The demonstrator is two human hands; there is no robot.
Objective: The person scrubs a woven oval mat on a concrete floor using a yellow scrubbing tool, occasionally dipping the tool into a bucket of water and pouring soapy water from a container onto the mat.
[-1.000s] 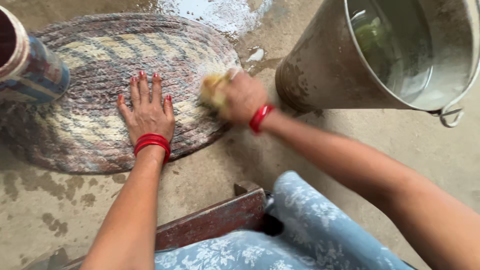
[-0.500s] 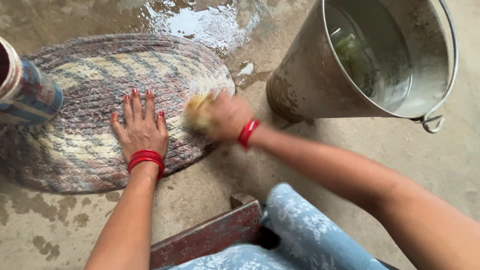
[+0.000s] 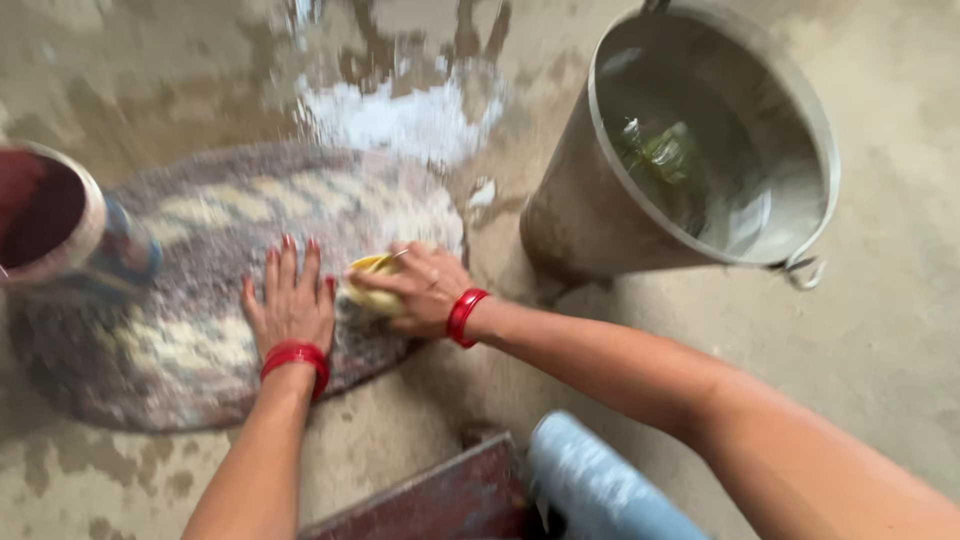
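1. Gripping a yellow scrubber point(image 3: 372, 284), the right hand point(image 3: 425, 290) closes its fingers over the top of it and presses it down on the oval braided rug point(image 3: 180, 370).
2. Left hand point(image 3: 290, 305) lies flat and empty on the rug, fingers spread and pointing away from the person, just beside the scrubber on its left; the two hands nearly touch.
3. Rug lies on the wet concrete floor point(image 3: 880, 340), its long axis running left to right; most of its surface extends to the left of the scrubber, so the left hand is nearer that stretch.
4. To the right of the rug stands a metal bucket point(image 3: 600, 225) holding water.
5. At the rug's left end stands a patterned mug point(image 3: 60, 235).
6. Soapy foam point(image 3: 400, 115) pools on the floor beyond the rug.
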